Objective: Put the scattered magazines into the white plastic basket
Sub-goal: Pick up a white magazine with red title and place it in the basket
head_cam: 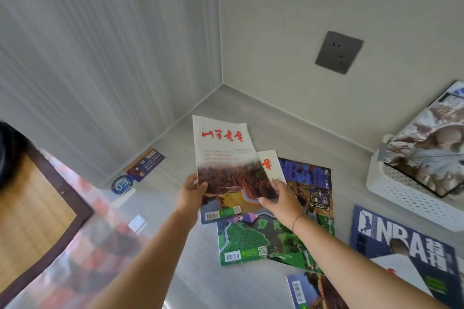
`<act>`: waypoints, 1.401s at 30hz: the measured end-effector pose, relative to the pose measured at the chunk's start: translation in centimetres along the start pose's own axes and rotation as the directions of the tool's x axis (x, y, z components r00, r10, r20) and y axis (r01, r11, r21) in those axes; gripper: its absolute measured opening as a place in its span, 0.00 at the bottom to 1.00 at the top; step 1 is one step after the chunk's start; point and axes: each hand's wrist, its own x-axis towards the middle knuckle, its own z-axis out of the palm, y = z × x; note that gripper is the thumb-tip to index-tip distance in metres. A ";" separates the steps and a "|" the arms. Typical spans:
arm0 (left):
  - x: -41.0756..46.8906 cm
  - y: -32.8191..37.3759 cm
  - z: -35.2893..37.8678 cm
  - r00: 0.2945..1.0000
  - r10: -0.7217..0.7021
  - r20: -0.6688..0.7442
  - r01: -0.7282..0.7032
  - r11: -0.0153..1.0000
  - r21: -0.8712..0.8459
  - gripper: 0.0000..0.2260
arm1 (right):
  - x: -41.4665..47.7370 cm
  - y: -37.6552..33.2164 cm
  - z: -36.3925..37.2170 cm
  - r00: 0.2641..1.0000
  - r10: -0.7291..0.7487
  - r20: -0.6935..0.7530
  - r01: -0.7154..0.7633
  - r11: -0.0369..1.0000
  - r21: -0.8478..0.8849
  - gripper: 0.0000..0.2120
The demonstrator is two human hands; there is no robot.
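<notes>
Both hands hold up a white magazine with red lettering above the floor: my left hand grips its lower left edge and my right hand its lower right corner. Under it lie a green-covered magazine, another white one and a basketball magazine. A blue NBA magazine lies at the lower right, and one more at the bottom edge. The white plastic basket stands at the right with a magazine leaning in it.
The floor meets two walls in a corner behind the magazines, with a grey wall socket on the right wall. A small dark blue booklet and a round badge lie by the left wall. A brown-edged mat is at the left.
</notes>
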 end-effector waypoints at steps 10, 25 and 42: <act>-4.5 6.4 3.0 0.835 0.258 0.485 -0.302 0.953 0.012 0.09 | 1.9 -1.1 -5.8 0.979 0.044 0.198 -0.185 0.593 0.784 0.08; -5.5 11.6 21.0 0.871 0.298 0.391 -0.379 0.914 0.148 0.08 | -2.6 4.0 -24.0 0.890 0.126 -0.438 0.174 0.794 0.583 0.11; -6.8 8.1 46.3 0.777 0.322 0.541 -0.548 0.769 0.330 0.08 | -4.6 17.9 -40.0 0.667 0.261 -0.698 -0.223 0.964 0.148 0.10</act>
